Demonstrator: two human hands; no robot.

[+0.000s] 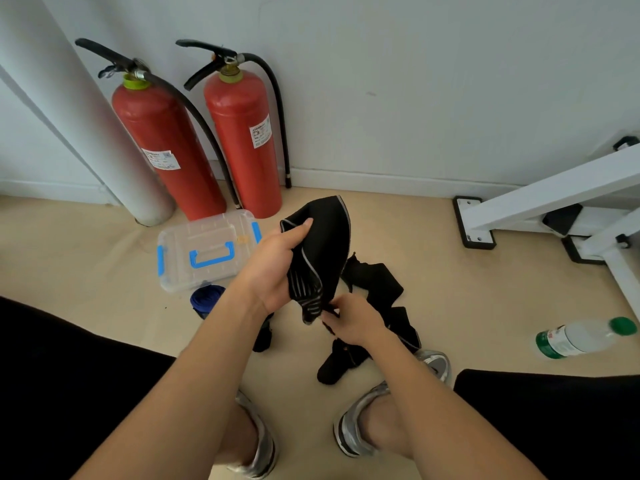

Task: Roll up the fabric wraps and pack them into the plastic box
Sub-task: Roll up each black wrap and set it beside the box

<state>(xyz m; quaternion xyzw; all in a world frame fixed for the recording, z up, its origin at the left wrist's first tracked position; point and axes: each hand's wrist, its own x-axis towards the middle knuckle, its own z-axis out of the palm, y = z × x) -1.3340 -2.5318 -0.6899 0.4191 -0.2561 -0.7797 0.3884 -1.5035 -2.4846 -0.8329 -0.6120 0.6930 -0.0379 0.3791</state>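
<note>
Fingers of left hand [273, 268]: curled round the upper part of a black wrap [322, 244], thumb [301, 226] pressed on its near face; wrap held up at frame centre, clear of the floor, probably so its length hangs straight for rolling.

Fingers of right hand [349, 323]: narrow, pinching the wrap's lower, grey-striped end, just below the left hand. Judged to be finding the end from which the roll starts.

Head view, remaining items:
- Box [204, 251]: clear plastic, blue handle and latches, on the floor left of centre, just beside the left hand. Lid appears on and would need opening before packing.
- Blue roll [206, 299]: on the floor touching the box's near edge, partly hidden by the left forearm; apparently a wrap already rolled and waiting.
- Loose wraps [377, 282]: black, tangled on the floor right of centre and under the hands, not yet rolled.
- Extinguishers [246, 140]: two, red, against the wall at upper left, behind the box.
- Bottle [581, 337]: lying at right edge, green cap.
- White frame [554, 199]: upper right, bolted foot on the floor.
- Shoes [353, 431]: silver, bottom centre.
</note>
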